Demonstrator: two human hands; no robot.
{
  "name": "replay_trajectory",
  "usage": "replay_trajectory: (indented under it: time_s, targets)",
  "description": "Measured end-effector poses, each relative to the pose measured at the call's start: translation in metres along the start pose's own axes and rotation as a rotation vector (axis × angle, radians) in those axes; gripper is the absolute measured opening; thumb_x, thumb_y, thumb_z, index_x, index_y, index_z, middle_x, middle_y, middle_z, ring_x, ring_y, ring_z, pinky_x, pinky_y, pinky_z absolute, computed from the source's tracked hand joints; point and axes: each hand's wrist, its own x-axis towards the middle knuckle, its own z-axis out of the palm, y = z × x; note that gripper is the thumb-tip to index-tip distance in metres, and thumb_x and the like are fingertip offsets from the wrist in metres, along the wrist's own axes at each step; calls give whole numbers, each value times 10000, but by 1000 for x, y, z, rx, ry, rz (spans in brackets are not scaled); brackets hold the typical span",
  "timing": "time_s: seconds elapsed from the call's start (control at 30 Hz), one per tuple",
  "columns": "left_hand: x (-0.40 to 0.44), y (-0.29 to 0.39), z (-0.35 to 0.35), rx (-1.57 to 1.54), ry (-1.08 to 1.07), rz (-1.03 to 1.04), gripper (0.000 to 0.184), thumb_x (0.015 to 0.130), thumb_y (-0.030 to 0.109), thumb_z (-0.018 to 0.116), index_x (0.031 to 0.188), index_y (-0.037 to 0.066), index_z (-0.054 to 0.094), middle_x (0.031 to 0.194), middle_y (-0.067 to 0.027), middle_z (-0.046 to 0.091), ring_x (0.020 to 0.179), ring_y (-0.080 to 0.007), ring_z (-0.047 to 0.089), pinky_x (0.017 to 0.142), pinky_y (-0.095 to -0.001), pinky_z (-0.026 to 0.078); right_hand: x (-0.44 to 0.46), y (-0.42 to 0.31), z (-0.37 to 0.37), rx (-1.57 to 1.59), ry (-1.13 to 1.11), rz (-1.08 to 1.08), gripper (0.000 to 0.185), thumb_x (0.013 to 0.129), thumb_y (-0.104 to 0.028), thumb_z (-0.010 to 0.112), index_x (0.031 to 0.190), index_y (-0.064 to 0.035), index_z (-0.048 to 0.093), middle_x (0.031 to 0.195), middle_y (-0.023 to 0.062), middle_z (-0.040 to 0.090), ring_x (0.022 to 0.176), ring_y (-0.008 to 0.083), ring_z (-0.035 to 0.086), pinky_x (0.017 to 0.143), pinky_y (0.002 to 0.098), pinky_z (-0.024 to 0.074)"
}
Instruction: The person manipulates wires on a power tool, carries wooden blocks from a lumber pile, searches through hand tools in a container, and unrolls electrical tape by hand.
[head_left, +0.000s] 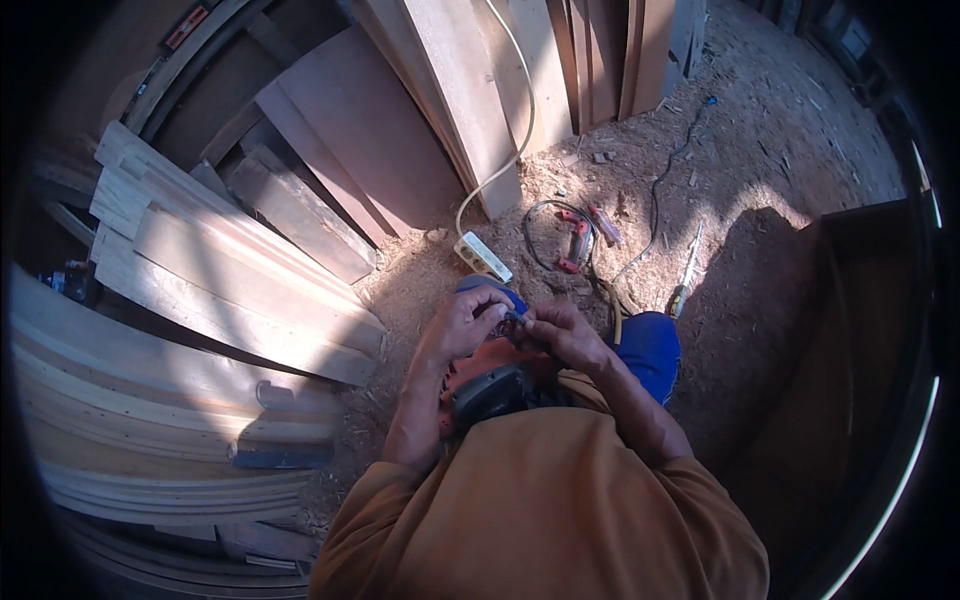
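Observation:
In the head view, my left hand (466, 320) and my right hand (562, 332) meet above my lap, fingers pinched together. Between their fingertips is a small dark part (513, 318), too small and shaded to name. Just below the hands, a red and black power tool body (490, 388) rests on my lap, partly covered by my forearms and shirt. On the ground ahead lies a red and black tool handle piece (577, 243) beside a looped dark cord (530, 232).
A white power strip (483, 257) with a pale cable sits ahead on the sawdust-covered ground (770, 150). A long thin tool with a yellowish handle (680, 298) lies at the right. Stacked boards (230, 280) fill the left, and upright planks (470, 100) lean at the back.

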Motion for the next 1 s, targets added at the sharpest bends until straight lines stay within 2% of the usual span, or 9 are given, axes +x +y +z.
replay_trajectory:
  time_s: [0.17,0.27,0.47,0.6,0.77,0.87,1.0]
  targets:
    - [3,-13,4,141,54,2,179,986,152,608,1043,8,698,880,-78,712,798,-110,637,744,-311,533,-1,-1,-1,14,-12,-10,218,1041,-171,534,952,-15,658,834,13,661,736,68,595,685,246,501]
    - [1,-10,1,92,8,-51,206,997,179,593,1019,-1,692,852,-65,694,774,-107,620,721,-309,520,-2,-2,-3,4,-54,-63,223,1037,-181,544,941,-22,667,815,1,652,721,60,580,654,233,475]
    - [0,-14,-9,-148,-137,-111,210,1024,210,564,940,42,657,757,22,596,693,-45,558,626,-224,476,-3,-6,-4,-13,-163,-88,224,1039,-209,553,945,-47,676,791,-21,640,694,39,555,610,206,423]
    - [0,-17,-12,-215,-149,-72,221,1028,226,567,951,42,663,761,17,599,692,-48,561,630,-223,481,0,-4,-5,27,-209,-71,221,1044,-227,548,966,-61,672,815,-27,648,690,37,554,602,200,407]
    - [0,-11,-13,-175,-155,-78,250,1043,246,555,1004,31,676,798,10,612,709,-58,572,660,-228,496,0,0,-5,157,-124,-61,191,1034,-182,537,999,-38,657,884,9,660,713,57,572,634,215,451]
    - [2,-4,-12,-166,-155,-8,243,1053,226,529,1092,19,650,837,3,622,730,-65,584,681,-231,508,-3,-3,-6,186,-96,-37,196,1039,-180,524,983,-43,651,888,7,660,689,55,558,625,212,447]
    - [0,-6,-13,-368,-110,-82,237,1052,168,489,1159,3,622,938,-24,650,776,-60,591,704,-236,512,-7,-7,-4,190,-64,-25,211,1045,-193,515,956,-54,646,846,-8,641,641,51,526,597,206,420]
